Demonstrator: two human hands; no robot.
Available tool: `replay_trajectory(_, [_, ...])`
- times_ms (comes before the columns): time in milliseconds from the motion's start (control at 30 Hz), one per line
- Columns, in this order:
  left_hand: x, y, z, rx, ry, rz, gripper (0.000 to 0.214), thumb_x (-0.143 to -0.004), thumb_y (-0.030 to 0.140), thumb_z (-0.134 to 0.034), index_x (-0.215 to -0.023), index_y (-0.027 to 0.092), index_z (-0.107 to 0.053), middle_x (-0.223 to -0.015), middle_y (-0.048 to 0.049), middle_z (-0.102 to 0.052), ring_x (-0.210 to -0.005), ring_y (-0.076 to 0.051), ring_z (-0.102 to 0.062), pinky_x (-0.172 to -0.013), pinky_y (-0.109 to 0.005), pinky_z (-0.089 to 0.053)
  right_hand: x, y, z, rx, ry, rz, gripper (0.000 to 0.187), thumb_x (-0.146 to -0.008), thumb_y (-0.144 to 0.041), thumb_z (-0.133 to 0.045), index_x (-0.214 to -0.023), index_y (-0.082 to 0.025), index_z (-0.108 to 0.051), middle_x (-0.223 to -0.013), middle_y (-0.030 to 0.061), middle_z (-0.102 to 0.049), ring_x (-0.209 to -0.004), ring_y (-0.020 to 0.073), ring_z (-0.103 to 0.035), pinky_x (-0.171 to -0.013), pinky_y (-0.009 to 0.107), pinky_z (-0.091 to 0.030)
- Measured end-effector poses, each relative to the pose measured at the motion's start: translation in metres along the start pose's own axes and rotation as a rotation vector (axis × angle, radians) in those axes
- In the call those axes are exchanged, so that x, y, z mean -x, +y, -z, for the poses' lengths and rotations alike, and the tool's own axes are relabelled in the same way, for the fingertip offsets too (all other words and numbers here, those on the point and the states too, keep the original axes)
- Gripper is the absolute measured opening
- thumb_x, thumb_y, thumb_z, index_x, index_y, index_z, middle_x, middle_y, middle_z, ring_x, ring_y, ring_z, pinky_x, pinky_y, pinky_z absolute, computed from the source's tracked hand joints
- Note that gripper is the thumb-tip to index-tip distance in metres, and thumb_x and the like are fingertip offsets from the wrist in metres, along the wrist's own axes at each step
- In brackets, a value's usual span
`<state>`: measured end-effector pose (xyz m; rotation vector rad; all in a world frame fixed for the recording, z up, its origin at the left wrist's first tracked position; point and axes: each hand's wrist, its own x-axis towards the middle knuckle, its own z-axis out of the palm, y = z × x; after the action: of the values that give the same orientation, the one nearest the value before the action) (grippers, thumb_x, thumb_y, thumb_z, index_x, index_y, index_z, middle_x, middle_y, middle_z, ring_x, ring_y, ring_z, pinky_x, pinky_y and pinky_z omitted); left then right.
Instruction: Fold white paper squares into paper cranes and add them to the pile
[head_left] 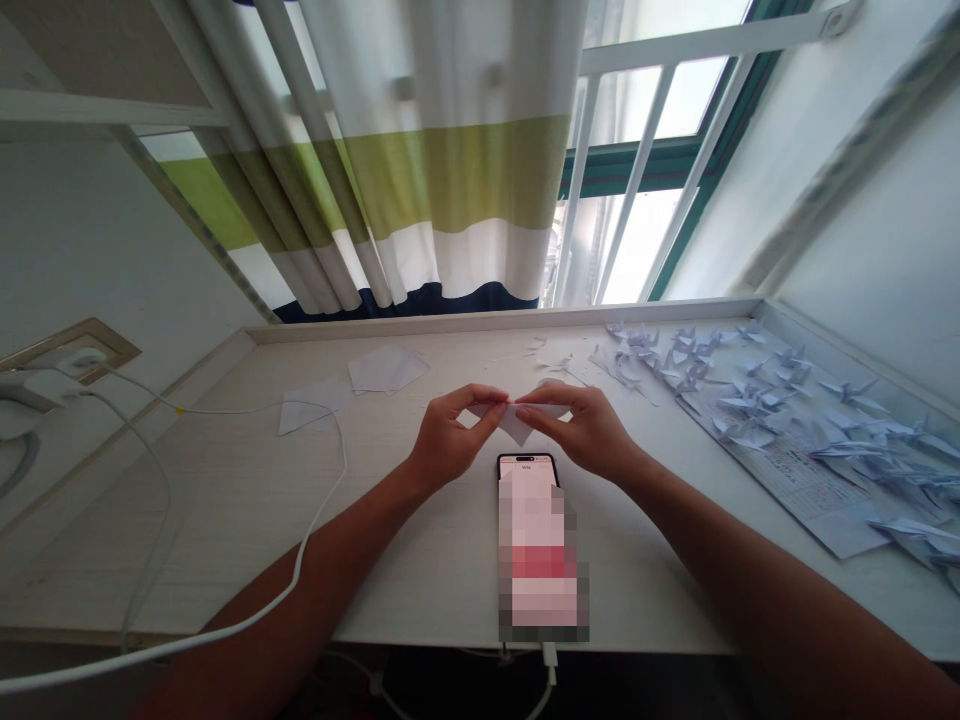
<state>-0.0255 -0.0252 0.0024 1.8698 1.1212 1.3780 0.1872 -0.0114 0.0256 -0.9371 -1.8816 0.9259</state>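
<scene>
Folded paper (516,420) spans between left hand (448,437) and right hand (589,428) grips.

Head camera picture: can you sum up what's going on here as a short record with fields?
Left hand: pinches the left end of a folded white paper
Right hand: pinches its right end
Phone: flat on the desk just below the hands, screen lit, white cable plugged in at its near end
Paper cranes: many, spread over the desk's right side
Loose sheets: two, beyond the left hand
Background: striped curtain, window
</scene>
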Motion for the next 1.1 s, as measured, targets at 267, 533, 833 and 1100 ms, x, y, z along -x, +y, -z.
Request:
replay_trajectory(267, [-0.005, 0.006, 0.006, -0.04, -0.137, -0.027, 0.015, -0.092, 0.034, -0.072, -0.096, 0.021, -0.079, -0.095, -0.0066, -0.079, -0.088, -0.021, -0.073, -0.079, -0.032, -0.059, 0.001, 0.0, -0.002, 0.059, -0.011, 0.066, 0.025, -0.092, -0.047, -0.072, -0.088, -0.025, -0.082, -0.087, 0.0049, -0.078, -0.079, 0.0211, -0.07, -0.073, 0.036, -0.054])
replay_trajectory(533, [-0.006, 0.008, 0.01, -0.055, -0.113, 0.054, 0.016, -0.088, 0.037, -0.076, -0.091, 0.022, -0.083, -0.089, -0.0065, -0.081, -0.082, -0.022, -0.073, -0.075, -0.032, -0.058, 0.001, 0.006, 0.001, 0.174, -0.039, 0.145, 0.026, -0.098, -0.045, -0.065, -0.094, -0.028, -0.083, -0.083, 0.0043, -0.076, -0.073, 0.0192, -0.066, -0.067, 0.035, -0.05])
replay_trajectory(833, [-0.011, 0.005, 0.01, 0.165, -0.131, 0.236, 0.02, -0.08, 0.038, -0.083, -0.088, 0.02, -0.084, -0.087, -0.0085, -0.081, -0.08, -0.022, -0.072, -0.072, -0.031, -0.056, 0.0, 0.006, 0.002, 0.012, -0.077, 0.003, 0.027, -0.093, -0.049, -0.071, -0.094, -0.025, -0.083, -0.089, 0.0054, -0.081, -0.082, 0.0227, -0.072, -0.075, 0.037, -0.055])
replay_trajectory(1100, [-0.012, -0.002, 0.01, 0.339, -0.144, 0.301, 0.028, -0.076, 0.038, -0.088, -0.093, 0.017, -0.079, -0.091, -0.007, -0.078, -0.081, -0.019, -0.071, -0.072, -0.029, -0.056, -0.002, 0.01, 0.002, -0.185, -0.089, -0.047, 0.03, -0.088, -0.052, -0.076, -0.093, -0.023, -0.083, -0.093, 0.0078, -0.079, -0.085, 0.0225, -0.072, -0.073, 0.036, -0.059])
